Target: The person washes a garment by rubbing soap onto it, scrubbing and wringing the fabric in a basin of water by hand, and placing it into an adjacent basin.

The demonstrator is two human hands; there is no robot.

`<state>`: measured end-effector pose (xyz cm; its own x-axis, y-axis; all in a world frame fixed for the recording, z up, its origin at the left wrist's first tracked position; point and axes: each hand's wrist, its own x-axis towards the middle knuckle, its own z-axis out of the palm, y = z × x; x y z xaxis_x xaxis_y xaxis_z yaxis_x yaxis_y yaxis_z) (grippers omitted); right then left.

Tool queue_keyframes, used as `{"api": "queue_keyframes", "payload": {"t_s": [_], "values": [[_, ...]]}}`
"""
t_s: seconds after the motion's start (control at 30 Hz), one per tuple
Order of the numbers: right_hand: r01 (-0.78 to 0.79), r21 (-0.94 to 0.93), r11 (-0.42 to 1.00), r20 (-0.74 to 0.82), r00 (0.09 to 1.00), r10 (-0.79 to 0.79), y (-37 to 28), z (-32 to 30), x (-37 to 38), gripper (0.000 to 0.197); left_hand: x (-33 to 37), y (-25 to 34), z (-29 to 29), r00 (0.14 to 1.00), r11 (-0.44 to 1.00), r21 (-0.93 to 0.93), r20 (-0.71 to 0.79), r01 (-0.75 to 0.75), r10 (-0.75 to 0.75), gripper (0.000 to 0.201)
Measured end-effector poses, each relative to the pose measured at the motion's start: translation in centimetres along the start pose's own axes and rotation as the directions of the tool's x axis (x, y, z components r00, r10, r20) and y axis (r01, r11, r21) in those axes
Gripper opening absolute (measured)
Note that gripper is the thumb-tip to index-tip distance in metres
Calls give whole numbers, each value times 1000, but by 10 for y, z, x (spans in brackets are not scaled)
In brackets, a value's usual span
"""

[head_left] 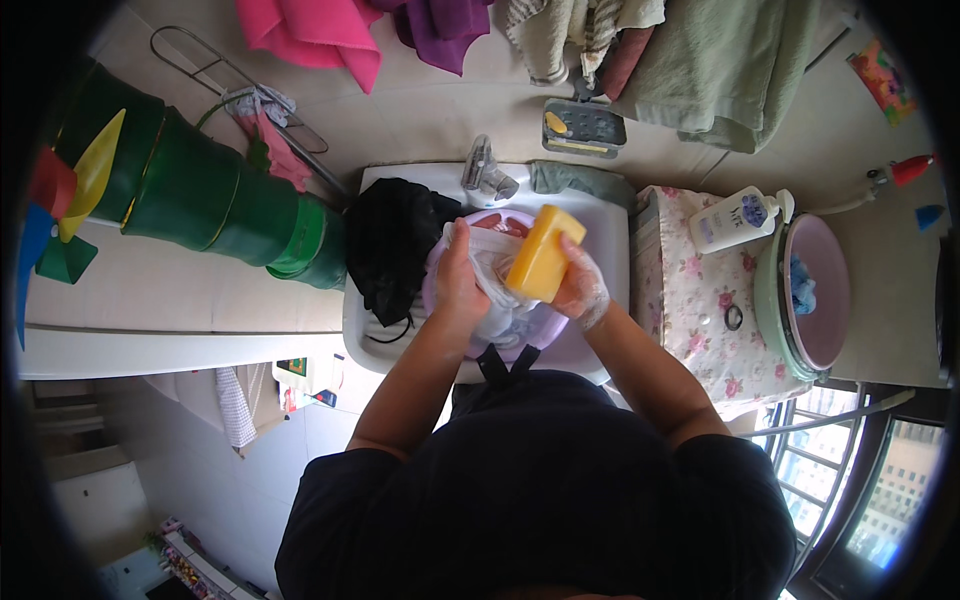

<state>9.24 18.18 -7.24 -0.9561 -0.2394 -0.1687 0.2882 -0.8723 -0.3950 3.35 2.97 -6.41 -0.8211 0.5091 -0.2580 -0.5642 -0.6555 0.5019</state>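
My right hand (pixel 583 286), wet with suds, is closed round a large yellow bar of soap (pixel 543 254). My left hand (pixel 461 280) grips a wet white cloth (pixel 488 258), thumb up along its edge. The soap is against or just above the cloth; I cannot tell which. Both hands are over a lavender basin (pixel 550 328) standing in the white sink (pixel 607 235). More pale wet fabric and something reddish show inside the basin, partly hidden by my hands and the cloth.
Black fabric (pixel 392 240) lies over the sink's left side. The tap (pixel 486 172) is behind the basin, and a grey-green cloth (pixel 575 180) lies on the back rim. At right, a flowered cover (pixel 690 300) bears a pump bottle (pixel 732 221) and stacked basins (pixel 820 290). Towels (pixel 715 70) hang above.
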Motion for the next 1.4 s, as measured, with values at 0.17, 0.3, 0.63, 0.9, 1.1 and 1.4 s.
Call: {"api": "queue_keyframes", "payload": {"t_s": [0.17, 0.3, 0.63, 0.9, 1.1, 1.4], "values": [[407, 54, 912, -39, 913, -406, -40, -14, -4, 57, -18, 20, -12, 981, 962, -198, 94, 187, -171, 68], [457, -582, 673, -25, 817, -576, -47, 15, -13, 56, -21, 24, 2, 971, 964, -200, 195, 177, -138, 68], [-66, -895, -441, 270, 708, -653, 34, 31, 57, 59, 14, -28, -13, 923, 990, -83, 359, -116, 139, 67], [-87, -753, -652, 304, 833, -462, 29, 57, 66, 42, 5, -15, -24, 927, 981, -191, 364, -25, 94, 62], [-2, -718, -696, 319, 888, -332, 20, 80, 74, 42, -2, -5, -5, 996, 995, -81, 66, 60, -55, 56], [-235, -722, -651, 191, 836, -515, 14, 51, 83, 49, 6, 6, -27, 988, 974, -164, 33, 156, -153, 65]]}}
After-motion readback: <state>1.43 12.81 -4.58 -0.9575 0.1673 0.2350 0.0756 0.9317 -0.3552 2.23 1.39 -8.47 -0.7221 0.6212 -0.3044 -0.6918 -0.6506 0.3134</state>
